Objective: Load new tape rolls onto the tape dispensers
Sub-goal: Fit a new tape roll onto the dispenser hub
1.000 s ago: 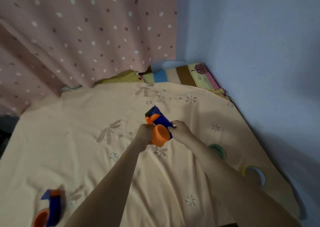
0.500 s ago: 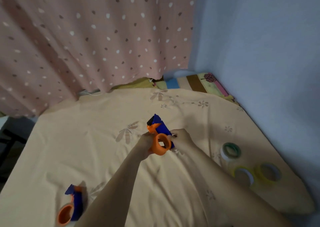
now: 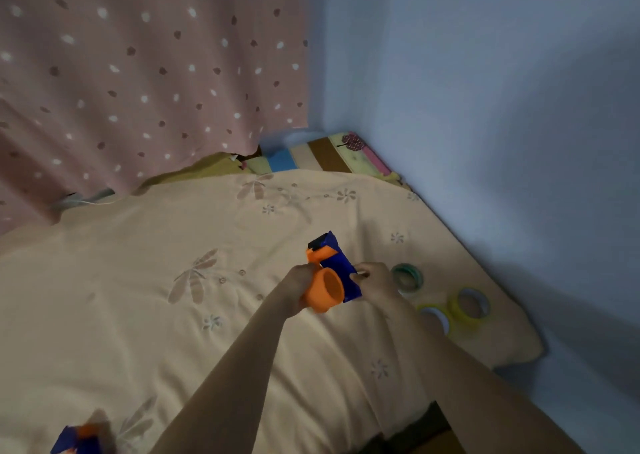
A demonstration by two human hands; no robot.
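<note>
A blue and orange tape dispenser is held above the bed between both hands. My left hand grips its orange core side, and my right hand pinches its blue body at the right edge. The orange hub is bare, with no roll on it. Three tape rolls lie on the sheet to the right: a green roll, a yellow roll and a pale yellow roll partly behind my right forearm. A second blue and orange dispenser lies at the bottom left, cut off by the frame.
A peach flowered sheet covers the bed. A pink dotted curtain hangs behind it, a blue wall runs along the right, and a striped cushion sits in the far corner.
The view shifted, so the three rolls sit closer to my right hand and the second dispenser slid toward the bottom left corner. Both hands keep the same hold on the dispenser.
</note>
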